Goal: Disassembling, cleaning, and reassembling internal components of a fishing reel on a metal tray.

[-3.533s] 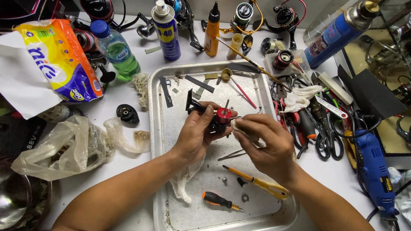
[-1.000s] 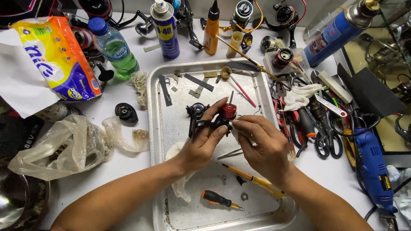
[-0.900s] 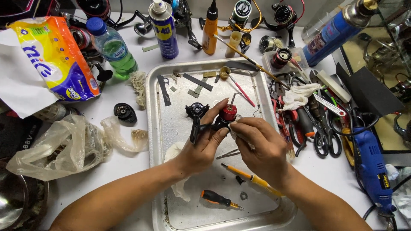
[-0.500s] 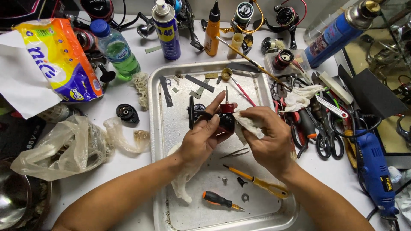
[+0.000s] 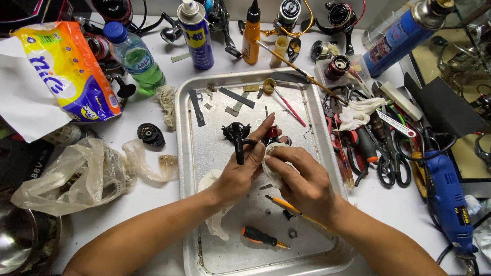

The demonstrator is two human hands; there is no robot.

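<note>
Over a metal tray (image 5: 190, 168) my left hand (image 5: 244, 168) grips a black and red fishing reel (image 5: 240, 136), its black handle pointing down between my fingers. My right hand (image 5: 302, 180) presses a small wad of white tissue (image 5: 271, 164) against the reel's red part. Both hands meet at the tray's middle. Under my hands lie an orange-handled tool (image 5: 291, 208), an orange and black screwdriver (image 5: 260, 237) and small loose screws.
Spray cans (image 5: 196, 35), an orange bottle (image 5: 250, 36), a green water bottle (image 5: 137, 56) and other reels stand behind the tray. Pliers and scissors (image 5: 381, 158) and a blue rotary tool (image 5: 450, 194) lie at the right. A tissue pack (image 5: 66, 71) and plastic bag (image 5: 71, 176) lie left.
My hands and the reel shifted slightly within the tray. The right hand now holds the white tissue tight against the reel's red part, and the reel has been turned in my left hand.
</note>
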